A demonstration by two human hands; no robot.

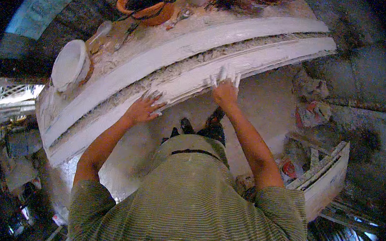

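1. this looks like a rough workshop for plaster-like work: under the left hand and right hand lie long white strips, and the fingers are caked in the same white.
2. beyond the hands, the bench is blotched and littered with residue.
3. ahead of the left hand sits an orange bucket, its inside dark; left of that hand, a white-coated tub.
4. right of the right hand, crumpled bags lie on a dusty, pale-stained floor.
5. right of the right hand and nearer the body, a white-smeared wooden piece stands among dim clutter.
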